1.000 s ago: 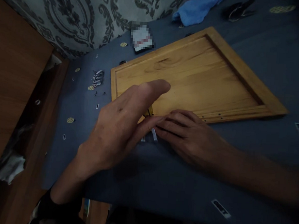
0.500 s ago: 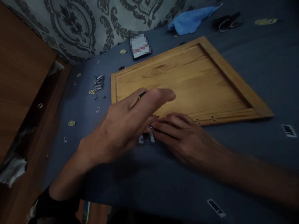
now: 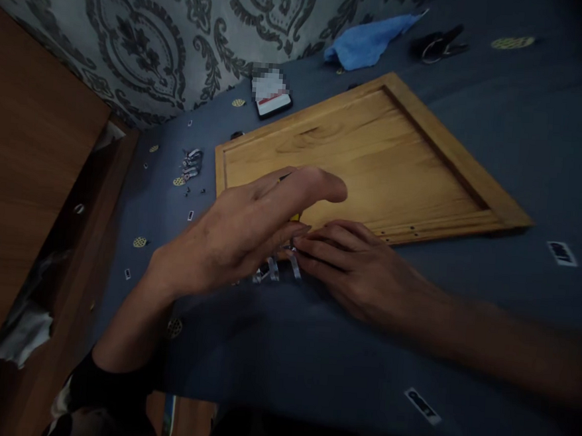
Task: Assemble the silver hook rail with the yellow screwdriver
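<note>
My left hand is curled around a screwdriver, of which only a bit of yellow and black handle shows between the fingers. Its shaft goes down toward a shiny metal hinge at the near edge of a wooden cabinet door. My right hand lies over that edge, its bent fingertips pressing on the hinge and hiding part of it. Silvery hinge arms stick out below the hands. Small dark holes mark the door's frame to the right.
More metal hinges and a few small screws lie left of the door. Behind it are a white-and-black box, a blue cloth and a dark object with a ring. A patterned curtain hangs at the back.
My left hand has turned and lifted slightly around the screwdriver, so more yellow handle and more of the hinge arms show. My right hand stays in place.
</note>
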The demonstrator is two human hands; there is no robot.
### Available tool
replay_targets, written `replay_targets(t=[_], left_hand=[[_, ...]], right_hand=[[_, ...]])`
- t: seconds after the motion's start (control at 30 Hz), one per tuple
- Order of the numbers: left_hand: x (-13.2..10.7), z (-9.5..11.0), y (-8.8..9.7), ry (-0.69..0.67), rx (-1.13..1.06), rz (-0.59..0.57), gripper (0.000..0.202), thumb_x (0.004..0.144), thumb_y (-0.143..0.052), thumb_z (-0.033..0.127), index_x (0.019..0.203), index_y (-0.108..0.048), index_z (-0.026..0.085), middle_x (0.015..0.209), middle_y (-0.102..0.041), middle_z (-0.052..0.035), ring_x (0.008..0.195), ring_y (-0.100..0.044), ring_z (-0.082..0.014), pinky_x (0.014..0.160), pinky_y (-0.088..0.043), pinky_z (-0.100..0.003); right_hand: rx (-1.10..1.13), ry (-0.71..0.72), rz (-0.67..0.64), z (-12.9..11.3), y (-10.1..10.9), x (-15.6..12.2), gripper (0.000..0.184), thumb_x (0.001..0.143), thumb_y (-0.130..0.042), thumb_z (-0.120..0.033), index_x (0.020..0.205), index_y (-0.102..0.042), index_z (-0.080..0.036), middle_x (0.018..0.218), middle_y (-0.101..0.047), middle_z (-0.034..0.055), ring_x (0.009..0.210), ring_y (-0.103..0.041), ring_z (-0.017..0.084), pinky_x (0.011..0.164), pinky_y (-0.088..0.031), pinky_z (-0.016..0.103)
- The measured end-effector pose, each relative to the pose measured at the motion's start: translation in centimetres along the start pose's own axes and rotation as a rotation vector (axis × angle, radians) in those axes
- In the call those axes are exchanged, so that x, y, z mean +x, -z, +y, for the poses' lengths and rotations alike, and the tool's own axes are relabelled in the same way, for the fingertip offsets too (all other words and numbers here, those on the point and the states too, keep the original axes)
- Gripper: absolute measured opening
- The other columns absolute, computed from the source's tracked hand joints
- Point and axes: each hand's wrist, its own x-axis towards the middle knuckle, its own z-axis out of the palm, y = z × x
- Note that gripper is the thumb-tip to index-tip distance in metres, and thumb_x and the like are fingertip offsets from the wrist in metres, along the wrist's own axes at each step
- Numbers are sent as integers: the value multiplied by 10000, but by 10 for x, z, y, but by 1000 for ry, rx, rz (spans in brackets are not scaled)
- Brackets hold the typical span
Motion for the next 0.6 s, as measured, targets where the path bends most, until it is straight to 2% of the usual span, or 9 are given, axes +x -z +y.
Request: replay_targets(t=[0.1,0.17,0.3,0.4,0.5,0.6], left_hand=[[3,-2,3,-15,-16,-37,371,1035,-539,21,1369,-511,178,1319,-746,-89,1222,-765,-198,935,-686,-288],[4,-4,5,-32,-3,-64,353,1051,-516,37,1368,-525,192,1344,-742,-81,1215,-768,-191,920,-685,-274],[7,-8,10,-37,45,-157,288,1107,-491,195,1363,-593,278,1299,-758,-42,1069,-813,-230,818,-706,-362],[9,-11,11,-68,41,-182,293,1117,-487,233,1393,-586,219,1309,-750,-55,1138,-796,-239,852,-703,-379],[9,-10,10,-82,9,-148,306,1108,-465,146,1404,-542,163,1342,-736,-71,1211,-768,-204,870,-692,-322],[4,-3,9,24,-3,-21,340,1073,-556,99,1391,-541,219,1365,-730,-76,1178,-772,-208,908,-694,-319]], right_hand=[[-6,4,16,0,0,0,364,1025,-485,-74,1227,-777,-152,1151,-817,105,1098,-664,271,972,-554,462],[-9,5,19,0,0,0,364,1031,-474,-72,1222,-776,-143,1163,-815,104,1088,-664,272,967,-556,464],[-10,1,10,-1,3,2,364,1044,-458,-79,1223,-770,-132,1176,-814,100,1080,-668,275,967,-556,462],[-16,-5,2,-2,5,2,352,1035,-485,-73,1228,-771,-139,1181,-817,100,1082,-674,271,979,-552,451],[-19,-10,-1,-2,5,1,367,1030,-476,-60,1234,-771,-135,1190,-816,107,1106,-672,270,998,-544,447],[-10,-1,-5,-1,3,0,384,1015,-474,-70,1263,-762,-125,1193,-814,126,1130,-668,275,1007,-545,464]])
